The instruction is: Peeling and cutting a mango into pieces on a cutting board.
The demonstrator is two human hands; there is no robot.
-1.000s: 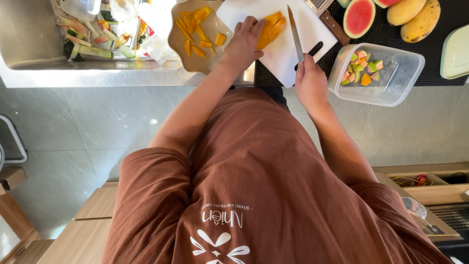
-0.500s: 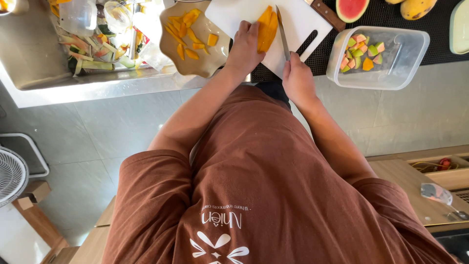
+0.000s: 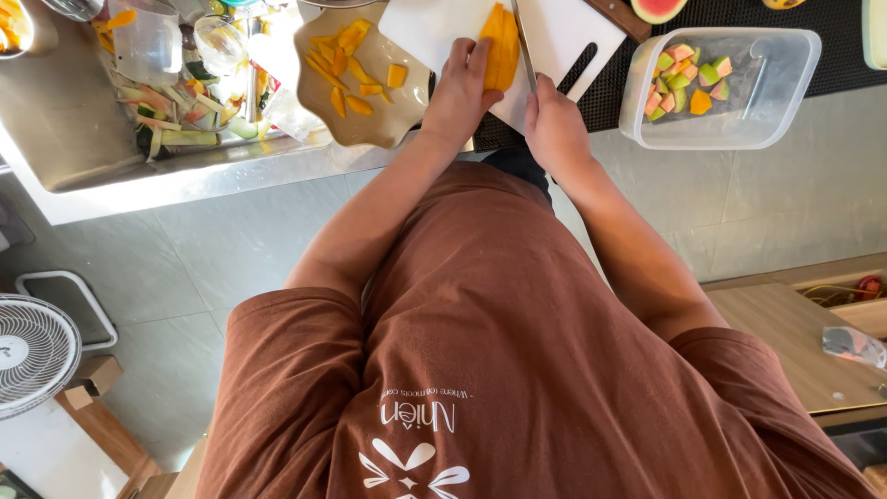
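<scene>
My left hand (image 3: 459, 90) presses down on a peeled orange fruit (image 3: 500, 42) lying on a white cutting board (image 3: 564, 32). Gripped in my right hand (image 3: 552, 122) is a knife (image 3: 523, 39), its blade standing along the right side of the fruit. Left of the board, a tan wavy-edged plate (image 3: 370, 120) carries several orange fruit slices. A clear plastic container (image 3: 739, 88) to the right holds pink, green and orange fruit cubes.
A steel sink (image 3: 83, 139) at the left holds fruit peelings, a glass and a clear jug. A cut watermelon (image 3: 658, 9) lies on the black mat at the top. On the floor at lower left stands a white fan (image 3: 32, 351); wooden drawers (image 3: 813, 323) are at right.
The view has shifted, so counter and hands sit lower in frame. My right hand has brought the knife in from the board's right side to the fruit.
</scene>
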